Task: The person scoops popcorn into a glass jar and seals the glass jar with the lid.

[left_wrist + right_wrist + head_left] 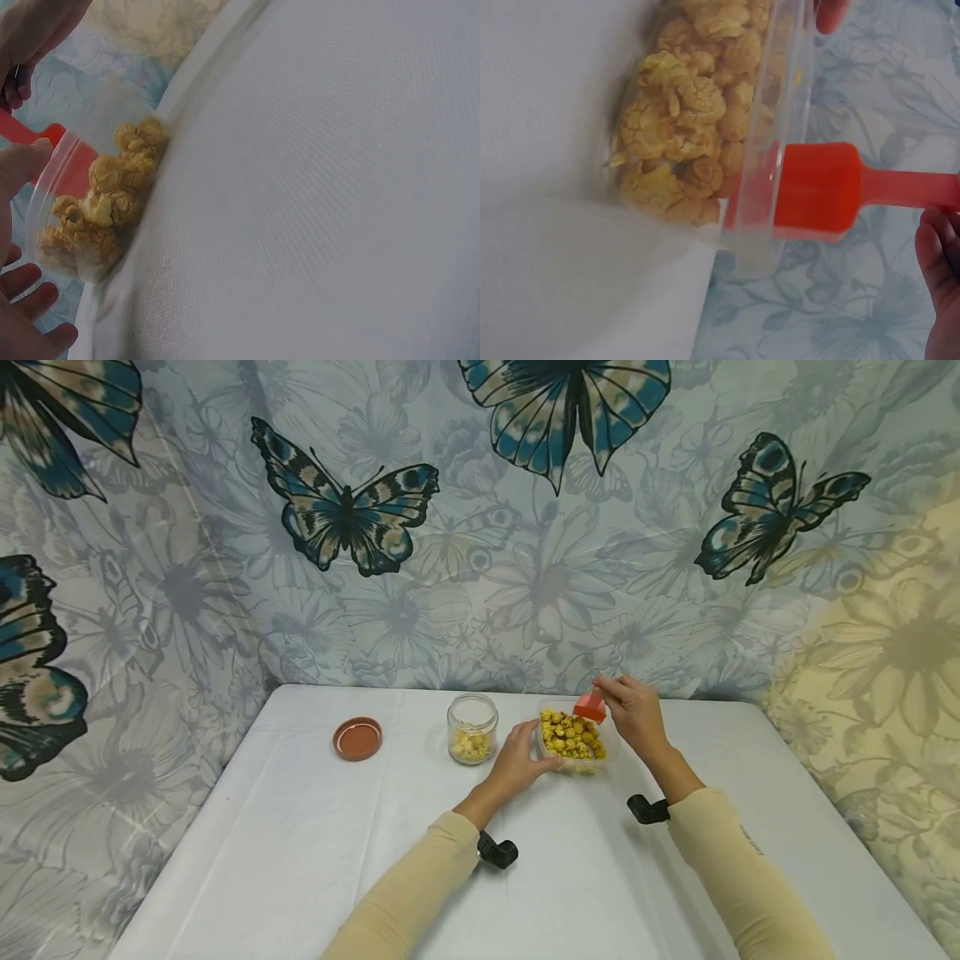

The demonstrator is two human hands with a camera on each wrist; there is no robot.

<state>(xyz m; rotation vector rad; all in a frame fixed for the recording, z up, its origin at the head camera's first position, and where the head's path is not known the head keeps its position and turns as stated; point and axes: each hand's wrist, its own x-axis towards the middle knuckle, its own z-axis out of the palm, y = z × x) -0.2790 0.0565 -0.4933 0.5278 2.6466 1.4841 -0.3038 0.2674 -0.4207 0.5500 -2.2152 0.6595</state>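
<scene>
A clear plastic container (pixel 748 244) of yellow caramel popcorn (pixel 572 735) stands on the table. My left hand (pixel 522 762) holds it at the left side, the thumb on its rim in the left wrist view and the other fingers spread beside the wall. My right hand (pixel 632 714) grips the handle of a red scoop (pixel 817 191) from above. The scoop's head dips past the rim, partly inside the container, with its front end among the popcorn. To the left, an uncapped glass jar (pixel 472 729) has some popcorn at the bottom.
A reddish-brown round lid (pixel 357 739) lies farther left on the white-covered table (pixel 315 852). Behind the table's far edge hangs a butterfly-patterned cloth (pixel 405 627). Black wrist cameras (pixel 498 851) sit on both forearms.
</scene>
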